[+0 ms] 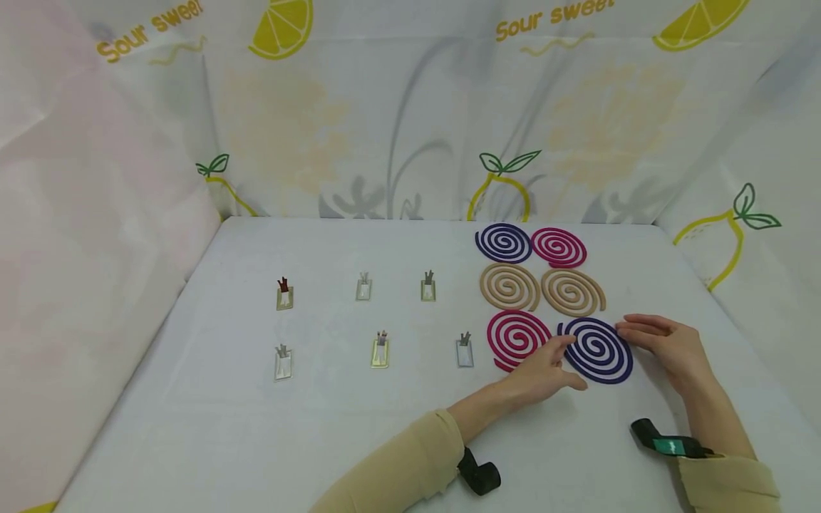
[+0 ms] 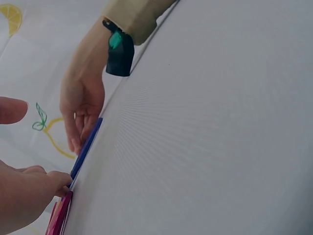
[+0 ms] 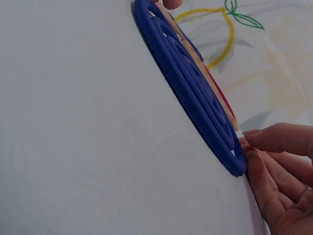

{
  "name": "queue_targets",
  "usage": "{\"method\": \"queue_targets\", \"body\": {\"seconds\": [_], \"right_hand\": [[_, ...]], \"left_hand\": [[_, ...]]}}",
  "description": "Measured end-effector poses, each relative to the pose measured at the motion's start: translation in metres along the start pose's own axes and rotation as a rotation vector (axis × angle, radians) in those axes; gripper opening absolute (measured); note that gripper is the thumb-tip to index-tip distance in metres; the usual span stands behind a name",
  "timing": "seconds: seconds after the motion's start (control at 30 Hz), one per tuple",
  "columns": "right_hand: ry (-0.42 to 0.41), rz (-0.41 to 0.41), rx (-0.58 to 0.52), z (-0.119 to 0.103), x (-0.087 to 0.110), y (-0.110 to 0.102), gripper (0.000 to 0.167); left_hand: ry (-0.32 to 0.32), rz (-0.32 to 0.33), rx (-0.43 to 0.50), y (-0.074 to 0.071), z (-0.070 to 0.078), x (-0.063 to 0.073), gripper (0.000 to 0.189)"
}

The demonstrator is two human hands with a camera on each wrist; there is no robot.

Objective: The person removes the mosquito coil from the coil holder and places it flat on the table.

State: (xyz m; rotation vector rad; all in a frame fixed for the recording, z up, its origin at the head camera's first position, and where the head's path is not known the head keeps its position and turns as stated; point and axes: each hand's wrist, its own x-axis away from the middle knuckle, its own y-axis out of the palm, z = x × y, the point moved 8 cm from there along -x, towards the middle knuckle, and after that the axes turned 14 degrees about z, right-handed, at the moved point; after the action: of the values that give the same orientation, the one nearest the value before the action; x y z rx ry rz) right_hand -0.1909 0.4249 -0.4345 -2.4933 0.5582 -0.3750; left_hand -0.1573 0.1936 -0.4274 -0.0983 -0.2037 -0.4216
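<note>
A dark blue spiral coil, like a mosquito coil (image 1: 597, 348), lies flat on the white table between my two hands. My left hand (image 1: 539, 372) reaches over a pink coil (image 1: 517, 335), its fingertips at the blue coil's left edge and the thumb spread apart. At the opposite edge, my right hand (image 1: 670, 353) touches the rim with extended fingers. The right wrist view shows the blue coil (image 3: 188, 85) edge-on, with the right fingertips (image 3: 252, 152) against its end. Neither hand curls round the coil.
Behind are two tan coils (image 1: 509, 286), another blue coil (image 1: 503, 243) and another pink coil (image 1: 559, 247), laid in rows. Several small metal stands (image 1: 380, 353) with upright prongs lie in two rows at left. A printed cloth (image 1: 365, 107) hangs behind the table.
</note>
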Motion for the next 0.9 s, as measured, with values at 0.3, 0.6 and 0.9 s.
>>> {"method": "queue_targets", "body": {"seconds": [0.3, 0.6, 0.9], "right_hand": [[0.037, 0.000, 0.002, 0.0051, -0.0016, -0.0020, 0.066], [0.052, -0.012, -0.002, 0.0059, -0.0010, -0.0008, 0.080], [0.044, -0.011, 0.019, 0.0047, -0.0015, -0.0023, 0.077]], "left_hand": [[0.007, -0.008, 0.014, -0.0003, 0.0006, -0.0002, 0.068], [0.015, -0.043, 0.036, -0.0006, -0.0006, 0.0017, 0.069], [0.018, -0.026, 0.035, -0.0016, -0.0005, -0.0002, 0.066]]}}
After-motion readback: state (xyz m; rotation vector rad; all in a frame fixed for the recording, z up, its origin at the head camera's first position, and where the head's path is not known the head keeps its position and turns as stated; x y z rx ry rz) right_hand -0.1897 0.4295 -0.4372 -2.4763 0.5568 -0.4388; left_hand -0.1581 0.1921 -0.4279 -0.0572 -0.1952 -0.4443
